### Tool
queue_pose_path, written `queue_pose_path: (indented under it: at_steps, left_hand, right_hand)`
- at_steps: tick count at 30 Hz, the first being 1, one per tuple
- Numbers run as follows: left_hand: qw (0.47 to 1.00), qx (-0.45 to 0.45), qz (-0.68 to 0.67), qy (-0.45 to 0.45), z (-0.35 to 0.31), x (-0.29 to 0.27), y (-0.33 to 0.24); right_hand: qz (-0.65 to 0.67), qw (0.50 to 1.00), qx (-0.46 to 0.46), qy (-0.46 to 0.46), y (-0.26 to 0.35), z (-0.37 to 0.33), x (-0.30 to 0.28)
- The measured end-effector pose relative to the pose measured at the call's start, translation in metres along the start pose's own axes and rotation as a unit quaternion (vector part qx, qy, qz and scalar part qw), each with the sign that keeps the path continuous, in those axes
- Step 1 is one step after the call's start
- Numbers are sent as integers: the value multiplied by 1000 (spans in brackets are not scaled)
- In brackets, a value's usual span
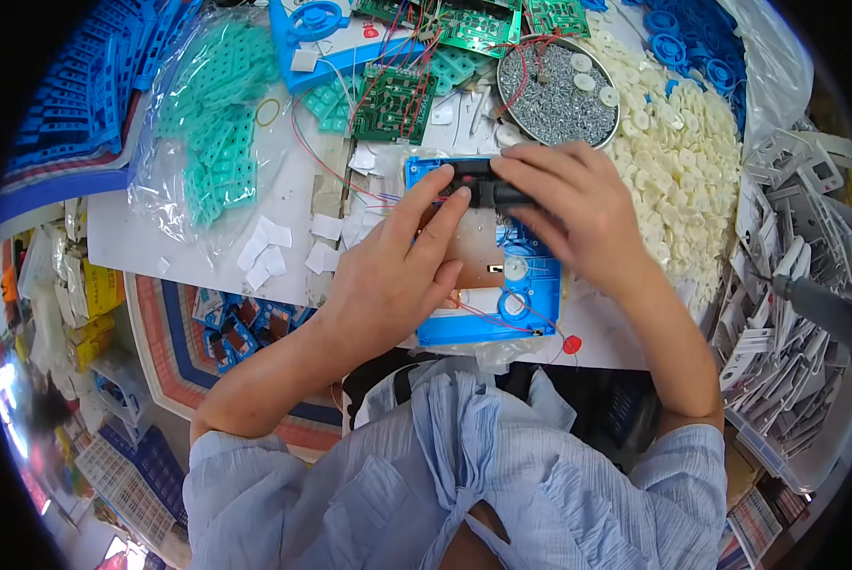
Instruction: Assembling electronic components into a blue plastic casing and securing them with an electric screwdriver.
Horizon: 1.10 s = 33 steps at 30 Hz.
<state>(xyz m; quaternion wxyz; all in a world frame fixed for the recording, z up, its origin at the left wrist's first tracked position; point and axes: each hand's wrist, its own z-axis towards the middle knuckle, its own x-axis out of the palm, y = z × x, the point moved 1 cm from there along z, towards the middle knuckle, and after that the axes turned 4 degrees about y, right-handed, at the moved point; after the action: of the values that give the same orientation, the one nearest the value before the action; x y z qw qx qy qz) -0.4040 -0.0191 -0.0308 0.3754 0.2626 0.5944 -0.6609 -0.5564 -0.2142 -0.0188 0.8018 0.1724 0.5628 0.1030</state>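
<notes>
A blue plastic casing (488, 330) lies open before me, with a clear sheet, thin red wires and small round fittings inside. At its far end is a dark black piece (473, 169), partly hidden by my fingers. My left hand (388, 252) reaches in from the left, its index and middle fingertips pressing on that piece and the thumb low over the casing. From the right, my right hand (573, 204) curls over a short black cylinder-shaped part (510, 195) beside it. Whether the two black parts are joined I cannot tell.
A round tray of small metal screws (559, 104) stands behind, beside a heap of cream plastic discs (678, 161). Green circuit boards (393, 103) with wires lie at the back. Bagged green plastic parts (222, 123) and white paper squares (265, 249) are left; grey-white parts (787, 304) fill the right.
</notes>
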Motion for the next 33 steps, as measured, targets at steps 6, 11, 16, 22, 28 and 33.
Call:
queue_pose_path:
  at_steps: [6,11,16,22,28,33]
  left_hand:
    - [998,10,-40,37,0,-4,4]
    - [998,23,-41,39,1,-3,6]
    - [998,31,-49,38,3,-6,8]
    - [992,-14,2,129,7,-21,-2]
    - [995,93,-3,47,89,-45,4]
    - [924,279,258,38,205,26,30]
  right_hand:
    - [96,992,65,-44,7,-9,6]
    - [18,998,22,-63,9,-8,14]
    - [18,999,46,-17,4,-9,8]
    - [65,987,146,-32,29,-31,4]
    - [338,889,216,-220,-7,-97,-80]
    - [545,792,29,-275,4,6,-149]
